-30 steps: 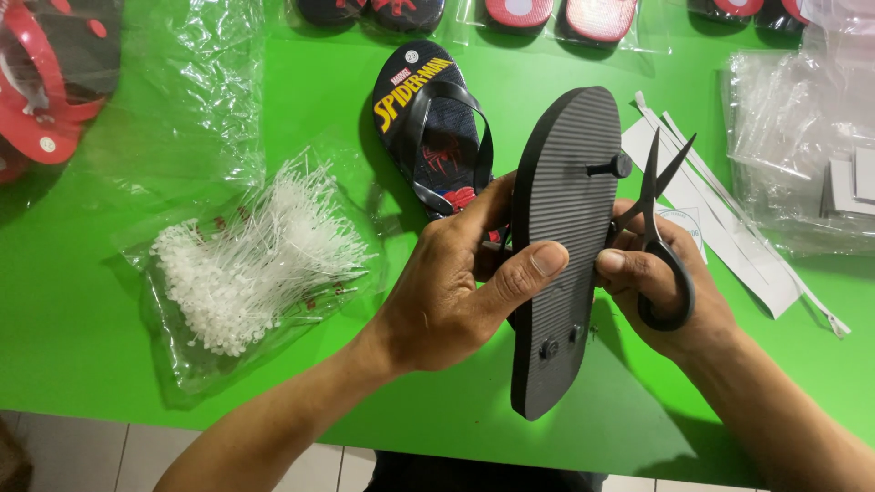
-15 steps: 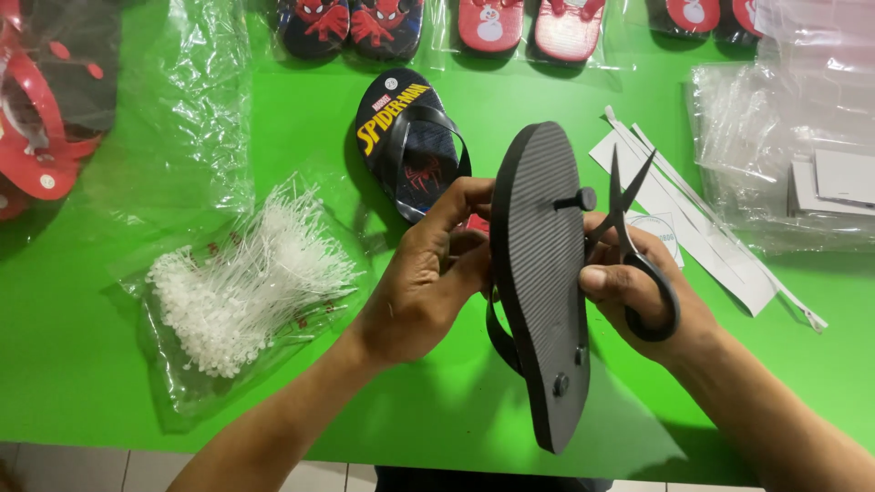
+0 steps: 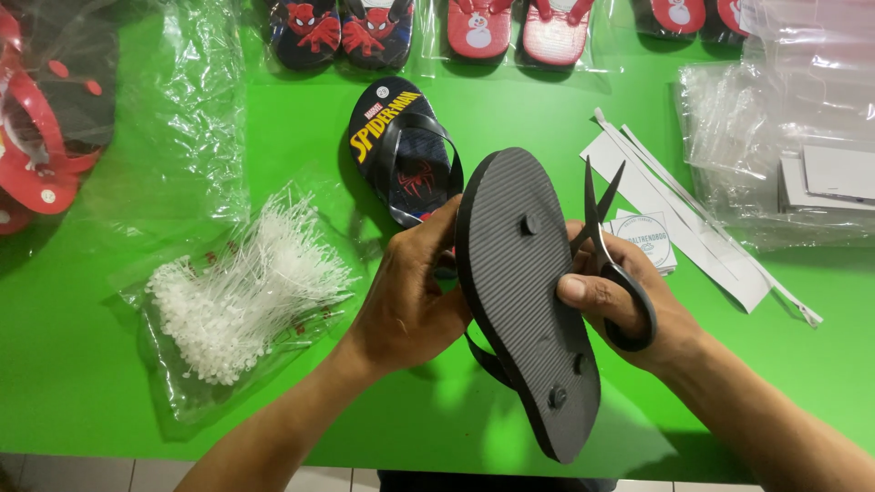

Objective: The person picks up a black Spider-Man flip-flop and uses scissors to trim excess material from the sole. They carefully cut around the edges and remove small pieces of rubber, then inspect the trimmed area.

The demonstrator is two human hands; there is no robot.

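Observation:
I hold a black flip-flop (image 3: 524, 292) sole-up over the green table (image 3: 109, 392), its ribbed underside and strap plugs facing me. My left hand (image 3: 410, 296) grips its left edge, fingers tucked behind it. My right hand (image 3: 624, 310) touches the sandal's right edge and holds black scissors (image 3: 606, 246), blades parted and pointing up beside the sole. A matching dark printed flip-flop (image 3: 401, 159) lies strap-up on the table just behind my left hand.
A clear bag of white plastic tag pins (image 3: 237, 292) lies at the left. Bagged pairs of sandals (image 3: 346, 32) line the far edge. White paper strips (image 3: 674, 200) and stacked clear bags (image 3: 793, 137) sit at the right. Red and black sandals (image 3: 36, 137) lie far left.
The flip-flop has turned from edge-on so its sole faces me more fully. Both hands have shifted slightly lower with it, and the scissors stay by its right edge.

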